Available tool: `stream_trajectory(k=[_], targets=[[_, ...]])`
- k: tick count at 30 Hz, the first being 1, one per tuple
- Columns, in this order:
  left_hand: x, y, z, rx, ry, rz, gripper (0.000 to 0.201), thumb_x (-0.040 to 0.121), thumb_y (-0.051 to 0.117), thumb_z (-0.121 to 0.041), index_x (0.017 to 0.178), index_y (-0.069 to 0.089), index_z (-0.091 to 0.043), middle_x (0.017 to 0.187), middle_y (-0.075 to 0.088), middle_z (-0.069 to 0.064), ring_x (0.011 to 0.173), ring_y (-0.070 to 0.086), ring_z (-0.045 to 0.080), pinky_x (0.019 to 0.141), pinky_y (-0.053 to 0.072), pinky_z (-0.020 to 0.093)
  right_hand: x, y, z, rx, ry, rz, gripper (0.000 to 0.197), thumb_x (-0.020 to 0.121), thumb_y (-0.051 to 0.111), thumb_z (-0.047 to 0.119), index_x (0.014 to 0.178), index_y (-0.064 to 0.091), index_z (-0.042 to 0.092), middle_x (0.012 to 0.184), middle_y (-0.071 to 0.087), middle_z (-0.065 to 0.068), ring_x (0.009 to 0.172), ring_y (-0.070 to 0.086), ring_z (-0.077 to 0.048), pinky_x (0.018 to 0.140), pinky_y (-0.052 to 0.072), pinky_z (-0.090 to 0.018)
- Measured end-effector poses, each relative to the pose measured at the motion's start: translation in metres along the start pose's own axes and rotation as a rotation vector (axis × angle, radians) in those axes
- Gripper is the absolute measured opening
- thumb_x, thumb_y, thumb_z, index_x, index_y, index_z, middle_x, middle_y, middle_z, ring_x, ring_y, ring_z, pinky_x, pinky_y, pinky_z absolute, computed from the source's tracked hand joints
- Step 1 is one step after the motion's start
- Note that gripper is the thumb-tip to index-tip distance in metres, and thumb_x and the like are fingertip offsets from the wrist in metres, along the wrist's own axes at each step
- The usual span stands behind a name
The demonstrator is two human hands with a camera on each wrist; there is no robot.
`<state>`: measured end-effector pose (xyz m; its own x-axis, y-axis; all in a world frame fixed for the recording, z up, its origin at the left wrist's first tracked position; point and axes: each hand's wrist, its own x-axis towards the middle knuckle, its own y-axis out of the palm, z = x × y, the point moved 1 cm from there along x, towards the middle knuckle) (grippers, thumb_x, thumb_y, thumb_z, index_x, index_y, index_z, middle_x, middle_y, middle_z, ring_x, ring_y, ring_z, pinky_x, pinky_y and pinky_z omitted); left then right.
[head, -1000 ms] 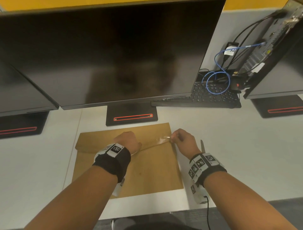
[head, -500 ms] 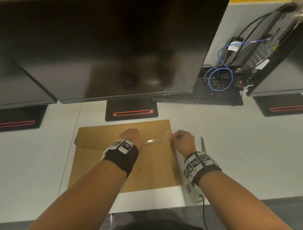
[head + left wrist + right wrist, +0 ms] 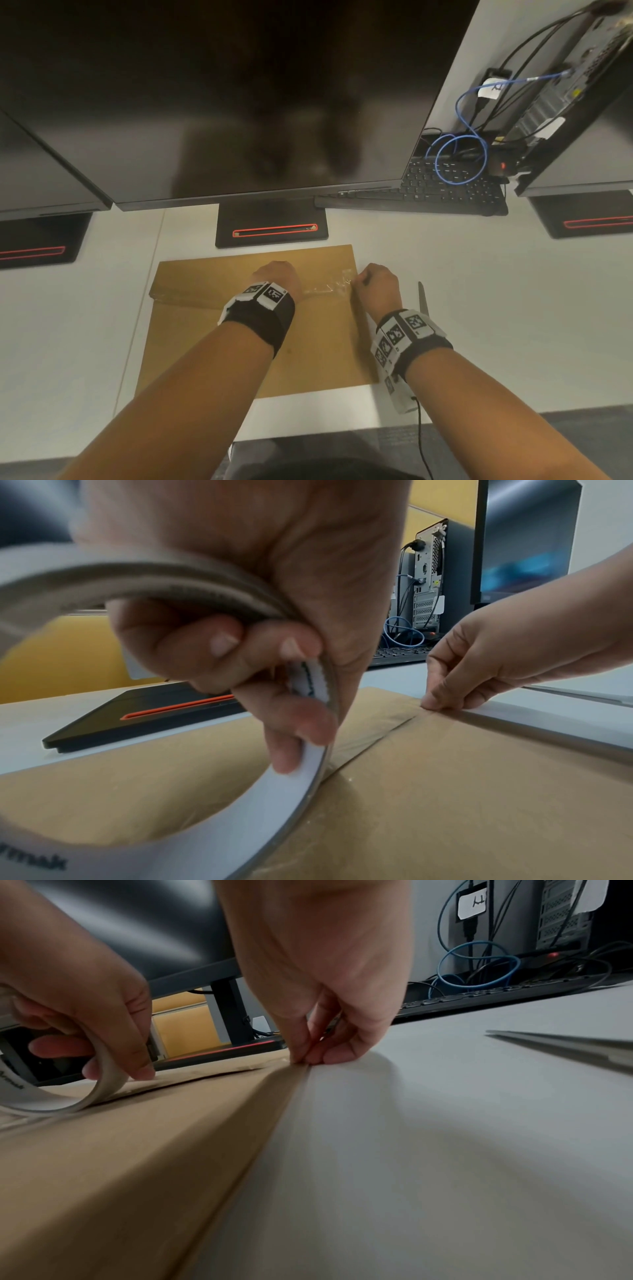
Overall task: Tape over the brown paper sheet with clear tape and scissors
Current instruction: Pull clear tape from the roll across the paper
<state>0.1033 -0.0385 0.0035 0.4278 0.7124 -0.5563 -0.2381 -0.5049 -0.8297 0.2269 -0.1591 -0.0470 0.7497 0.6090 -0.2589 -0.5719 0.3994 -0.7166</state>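
Observation:
A brown paper sheet (image 3: 318, 346) lies flat on the white desk, its top part folded down as a flap. My left hand (image 3: 278, 280) grips the clear tape roll (image 3: 281, 799) through its core, the roll standing on the sheet near the flap edge. A stretch of clear tape (image 3: 327, 288) runs from the roll to the sheet's right edge. There my right hand (image 3: 376, 284) pinches the tape end (image 3: 301, 1062) down at the edge. The scissors (image 3: 422, 298) lie on the desk just right of my right wrist, blades (image 3: 561, 1043) pointing away.
A large dark monitor (image 3: 239, 102) hangs over the desk, its stand base (image 3: 272, 224) just beyond the sheet. A black keyboard (image 3: 428, 195) and blue cable (image 3: 460, 159) sit at the back right. Two more monitor bases flank the scene. The desk's front edge (image 3: 342, 431) is near.
My left hand has carried the roll rightward along the flap, closer to my right hand, and the tape between them has come down onto the sheet. My right hand has stayed at the edge.

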Motion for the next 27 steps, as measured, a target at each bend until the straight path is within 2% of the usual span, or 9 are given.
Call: stream_trajectory(k=[2, 4, 8, 11, 13, 16, 20, 24, 27], targets=[[0.002, 0.0, -0.001, -0.002, 0.0, 0.006, 0.02, 0.088, 0.051, -0.011, 0.1, 0.067, -0.006, 0.108, 0.068, 0.011, 0.098, 0.067, 0.027, 0.079, 0.051, 0.03, 0.001, 0.003, -0.001, 0.035, 0.011, -0.016, 0.012, 0.088, 0.056, 0.006, 0.078, 0.051, 0.009, 0.084, 0.055, -0.006, 0.075, 0.05, -0.019, 0.067, 0.037, -0.024], [0.004, -0.001, -0.002, 0.003, -0.001, 0.01, 0.019, 0.088, 0.052, -0.011, 0.1, 0.067, -0.007, 0.106, 0.068, 0.01, 0.098, 0.066, 0.027, 0.078, 0.05, 0.029, 0.001, 0.004, -0.004, 0.088, 0.035, -0.038, 0.012, 0.086, 0.058, 0.006, 0.079, 0.049, 0.009, 0.079, 0.054, -0.005, 0.072, 0.05, -0.02, 0.06, 0.037, -0.024], [0.006, 0.001, -0.005, 0.036, 0.024, -0.011, 0.019, 0.088, 0.053, -0.011, 0.1, 0.067, -0.008, 0.105, 0.068, 0.009, 0.099, 0.066, 0.027, 0.075, 0.048, 0.028, 0.002, 0.004, -0.006, 0.158, 0.102, -0.04, 0.016, 0.084, 0.06, 0.004, 0.076, 0.047, 0.01, 0.066, 0.048, 0.002, 0.064, 0.048, -0.018, 0.053, 0.038, -0.018], [0.008, 0.003, -0.008, 0.061, 0.026, -0.027, 0.019, 0.088, 0.052, -0.009, 0.099, 0.067, -0.009, 0.105, 0.069, 0.008, 0.096, 0.066, 0.025, 0.072, 0.048, 0.028, 0.005, 0.001, -0.004, 0.155, 0.125, -0.033, 0.012, 0.084, 0.058, 0.002, 0.078, 0.051, 0.009, 0.068, 0.05, 0.003, 0.065, 0.049, -0.016, 0.053, 0.036, -0.016], [0.009, 0.003, -0.009, 0.07, 0.03, -0.029, 0.017, 0.087, 0.053, -0.01, 0.096, 0.067, -0.009, 0.102, 0.069, 0.008, 0.093, 0.067, 0.025, 0.069, 0.047, 0.028, 0.005, 0.002, -0.001, 0.092, 0.093, -0.039, 0.006, 0.086, 0.055, 0.002, 0.083, 0.057, 0.006, 0.081, 0.054, -0.002, 0.072, 0.051, -0.019, 0.057, 0.039, -0.019], [0.009, 0.003, -0.009, 0.083, 0.023, -0.03, 0.017, 0.086, 0.054, -0.01, 0.096, 0.068, -0.009, 0.101, 0.069, 0.007, 0.093, 0.067, 0.024, 0.069, 0.047, 0.027, -0.002, 0.009, 0.006, -0.012, -0.09, -0.041, 0.02, 0.087, 0.049, -0.003, 0.094, 0.065, 0.005, 0.101, 0.052, -0.008, 0.078, 0.053, -0.022, 0.073, 0.042, -0.024], [0.01, 0.003, -0.009, 0.087, 0.01, -0.02, 0.019, 0.088, 0.053, -0.009, 0.1, 0.068, -0.009, 0.108, 0.069, 0.007, 0.1, 0.067, 0.024, 0.074, 0.048, 0.027, -0.015, 0.034, 0.022, -0.062, -0.347, 0.204, 0.018, 0.087, 0.054, 0.003, 0.09, 0.071, 0.007, 0.101, 0.064, -0.01, 0.09, 0.061, -0.024, 0.084, 0.043, -0.025], [0.008, 0.001, -0.007, 0.069, 0.019, -0.022, 0.021, 0.089, 0.053, -0.012, 0.103, 0.068, -0.01, 0.111, 0.069, 0.007, 0.103, 0.066, 0.025, 0.08, 0.05, 0.028, -0.017, 0.048, 0.029, -0.031, -0.344, 0.21, 0.019, 0.088, 0.054, 0.003, 0.085, 0.072, 0.007, 0.097, 0.068, -0.01, 0.09, 0.062, -0.022, 0.08, 0.04, -0.017], [0.003, -0.001, 0.006, -0.027, 0.002, 0.008, 0.021, 0.085, 0.057, -0.026, 0.095, 0.068, -0.01, 0.098, 0.07, 0.007, 0.092, 0.068, 0.026, 0.076, 0.052, 0.029, -0.012, 0.05, 0.028, 0.014, -0.272, 0.201, 0.016, 0.089, 0.055, 0.007, 0.086, 0.071, 0.007, 0.097, 0.068, -0.008, 0.085, 0.058, -0.018, 0.079, 0.04, -0.015]])
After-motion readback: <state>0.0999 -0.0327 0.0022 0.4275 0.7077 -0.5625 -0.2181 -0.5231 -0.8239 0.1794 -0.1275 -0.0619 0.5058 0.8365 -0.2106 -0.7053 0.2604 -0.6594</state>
